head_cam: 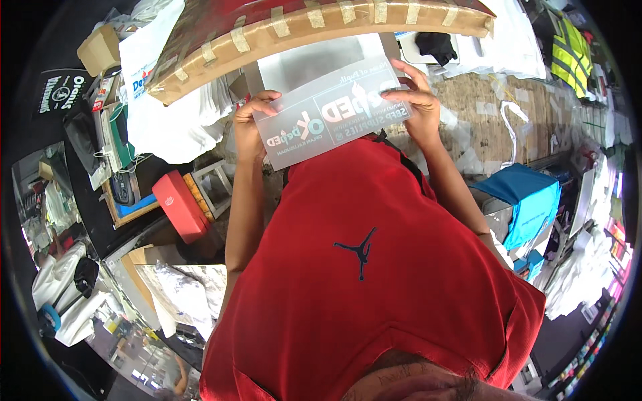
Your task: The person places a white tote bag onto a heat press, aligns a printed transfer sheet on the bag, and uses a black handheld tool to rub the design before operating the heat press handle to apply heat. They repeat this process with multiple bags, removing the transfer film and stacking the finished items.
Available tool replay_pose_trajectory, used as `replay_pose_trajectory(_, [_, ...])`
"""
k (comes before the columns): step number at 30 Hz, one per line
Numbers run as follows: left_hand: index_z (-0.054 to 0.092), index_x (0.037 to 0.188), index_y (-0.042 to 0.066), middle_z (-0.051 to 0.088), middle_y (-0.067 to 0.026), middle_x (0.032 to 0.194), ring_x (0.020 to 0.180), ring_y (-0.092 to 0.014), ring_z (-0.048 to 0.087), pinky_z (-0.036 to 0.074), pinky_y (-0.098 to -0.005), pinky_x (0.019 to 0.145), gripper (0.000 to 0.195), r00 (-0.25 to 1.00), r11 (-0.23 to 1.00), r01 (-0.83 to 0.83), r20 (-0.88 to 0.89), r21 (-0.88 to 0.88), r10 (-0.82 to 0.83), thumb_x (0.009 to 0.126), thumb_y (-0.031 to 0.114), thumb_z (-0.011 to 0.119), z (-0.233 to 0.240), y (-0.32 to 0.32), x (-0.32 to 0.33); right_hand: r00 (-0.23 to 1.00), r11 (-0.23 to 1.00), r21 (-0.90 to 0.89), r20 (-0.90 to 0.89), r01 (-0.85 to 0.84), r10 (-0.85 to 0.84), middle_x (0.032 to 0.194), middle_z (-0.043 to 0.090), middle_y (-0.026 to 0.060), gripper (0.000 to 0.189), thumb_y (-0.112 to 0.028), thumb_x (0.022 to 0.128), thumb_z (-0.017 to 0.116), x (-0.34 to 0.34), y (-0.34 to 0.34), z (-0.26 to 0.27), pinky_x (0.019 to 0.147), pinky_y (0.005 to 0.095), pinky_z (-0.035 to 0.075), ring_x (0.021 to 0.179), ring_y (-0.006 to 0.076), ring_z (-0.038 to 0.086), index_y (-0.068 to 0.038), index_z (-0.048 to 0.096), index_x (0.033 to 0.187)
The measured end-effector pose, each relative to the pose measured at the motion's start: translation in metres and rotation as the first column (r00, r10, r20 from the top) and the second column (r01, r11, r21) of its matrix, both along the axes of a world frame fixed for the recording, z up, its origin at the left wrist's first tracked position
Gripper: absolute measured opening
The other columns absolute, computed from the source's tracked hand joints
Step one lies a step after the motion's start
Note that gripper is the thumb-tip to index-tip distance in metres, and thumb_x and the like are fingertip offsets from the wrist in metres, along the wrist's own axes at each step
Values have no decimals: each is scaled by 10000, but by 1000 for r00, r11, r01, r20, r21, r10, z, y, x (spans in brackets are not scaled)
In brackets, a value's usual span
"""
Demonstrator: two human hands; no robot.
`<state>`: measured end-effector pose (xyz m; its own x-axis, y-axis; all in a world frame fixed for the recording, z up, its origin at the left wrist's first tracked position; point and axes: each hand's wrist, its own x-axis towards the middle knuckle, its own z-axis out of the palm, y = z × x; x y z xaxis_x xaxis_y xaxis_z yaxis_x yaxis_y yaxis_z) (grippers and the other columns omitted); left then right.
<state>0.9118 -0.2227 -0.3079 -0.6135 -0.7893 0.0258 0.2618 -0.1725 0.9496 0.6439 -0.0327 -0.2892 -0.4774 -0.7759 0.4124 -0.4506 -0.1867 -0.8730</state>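
A translucent transfer film sheet point(296, 143) with mirror-reversed white and coloured print is stretched between my two hands in front of my chest. My left hand point(251, 118) pinches its left end, thumb and fingers at the upper corner. At the other end, my right hand point(421, 100) grips the edge, with fingertips over the printed face. Behind the sheet lies a pale, flat surface point(311, 65), partly covered by it. Over that surface hangs a wide red-topped panel with a brown taped edge point(321, 20).
White cloth or bags point(175, 120) are piled at the left, near a red shoebox point(180, 205). A worn wooden tabletop point(461, 110) extends rightward, carrying a white strip point(509, 130). Blue fabric point(531, 200) drapes farther right, below a hanging yellow reflective vest point(572, 57).
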Motion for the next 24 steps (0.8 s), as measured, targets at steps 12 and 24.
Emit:
replay_pose_trajectory(12, [670,756,41,660,-112,1070,965,-184,627,527,-286,773,173,998,1000,-16,58,5,16,734,-131,678,-7,-3,7,982,998,68,-188,-7,20,1356,579,60,355,27,692,720,-3,-5,2,904,350,495,1215,255,506,-227,799,928])
replay_pose_trajectory(24, [744,935,-13,676,-14,762,675,-80,565,461,-247,644,204,740,973,200,669,-112,-75,825,157,771,-34,-8,23,952,882,469,292,-54,-96,913,741,110,199,-107,840,741,-21,-22,-48,761,282,535,800,128,679,11,711,998])
